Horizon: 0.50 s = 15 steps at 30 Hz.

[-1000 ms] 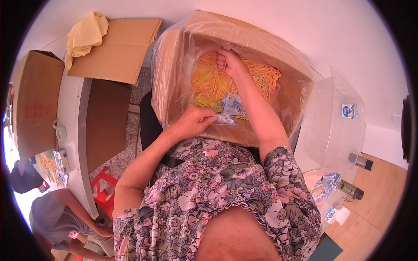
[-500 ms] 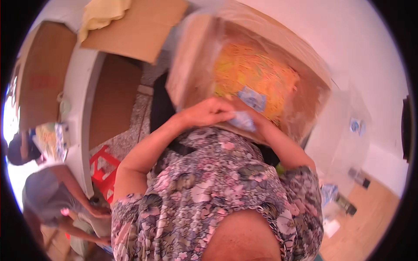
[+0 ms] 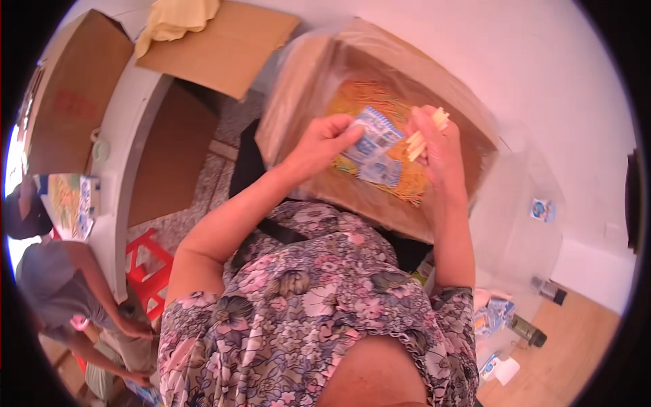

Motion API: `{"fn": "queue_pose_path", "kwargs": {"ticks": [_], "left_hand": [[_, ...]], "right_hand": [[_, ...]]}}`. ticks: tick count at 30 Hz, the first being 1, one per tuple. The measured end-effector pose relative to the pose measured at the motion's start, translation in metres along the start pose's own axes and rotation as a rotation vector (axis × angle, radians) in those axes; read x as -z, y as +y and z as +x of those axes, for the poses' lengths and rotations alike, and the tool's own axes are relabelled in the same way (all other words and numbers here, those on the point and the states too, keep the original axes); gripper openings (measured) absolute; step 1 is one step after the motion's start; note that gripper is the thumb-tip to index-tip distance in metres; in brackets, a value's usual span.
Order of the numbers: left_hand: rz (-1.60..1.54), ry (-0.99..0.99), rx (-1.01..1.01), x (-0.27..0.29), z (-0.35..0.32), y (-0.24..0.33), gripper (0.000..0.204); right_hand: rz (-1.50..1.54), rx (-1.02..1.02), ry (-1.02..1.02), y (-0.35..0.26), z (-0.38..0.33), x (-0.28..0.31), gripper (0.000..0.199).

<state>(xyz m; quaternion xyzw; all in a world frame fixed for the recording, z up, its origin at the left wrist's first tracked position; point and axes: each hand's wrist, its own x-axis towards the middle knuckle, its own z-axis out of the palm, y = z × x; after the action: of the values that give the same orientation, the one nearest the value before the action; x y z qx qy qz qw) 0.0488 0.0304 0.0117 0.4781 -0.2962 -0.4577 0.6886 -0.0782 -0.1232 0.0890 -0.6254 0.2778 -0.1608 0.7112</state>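
My left hand [image 3: 320, 144] pinches a small blue-and-white plastic packet [image 3: 377, 129] between thumb and fingers. In my right hand [image 3: 442, 150], closed, is a small bundle of pale yellow sticks [image 3: 416, 145] whose ends stick out on both sides of the fist. Both hands are over a cardboard box [image 3: 277, 112] lined with clear plastic. Inside lies a heap of thin orange and yellow strips [image 3: 371, 90]; I cannot tell their exact kind. A second blue-and-white packet [image 3: 381, 171] rests on the heap, just below the held one.
A cardboard flap [image 3: 217, 51] with a yellow cloth [image 3: 178, 22] on it is at the upper left, beside a white table edge [image 3: 122, 203]. Below are a red plastic stool [image 3: 148, 268] and another person [image 3: 61, 278], bending. A dark bottle [image 3: 527, 331] lies at the right.
My hands have moved apart and farther over the box. The packet now shows spread out in my left hand, and the pale yellow sticks show in my right hand, which has risen rightward.
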Motion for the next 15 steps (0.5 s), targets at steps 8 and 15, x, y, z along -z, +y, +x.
{"fn": "queue_pose_path", "kwargs": {"ticks": [8, 15], "left_hand": [[-0.035, -0.031, -0.024, -0.016, 0.007, -0.015, 0.006], [0.127, -0.064, 0.009, -0.034, 0.010, -0.013, 0.005]], "right_hand": [[0.051, 0.036, 0.042, -0.015, -0.023, 0.010, 0.023], [-0.343, 0.233, 0.157, -0.012, -0.026, 0.007, 0.026]]}}
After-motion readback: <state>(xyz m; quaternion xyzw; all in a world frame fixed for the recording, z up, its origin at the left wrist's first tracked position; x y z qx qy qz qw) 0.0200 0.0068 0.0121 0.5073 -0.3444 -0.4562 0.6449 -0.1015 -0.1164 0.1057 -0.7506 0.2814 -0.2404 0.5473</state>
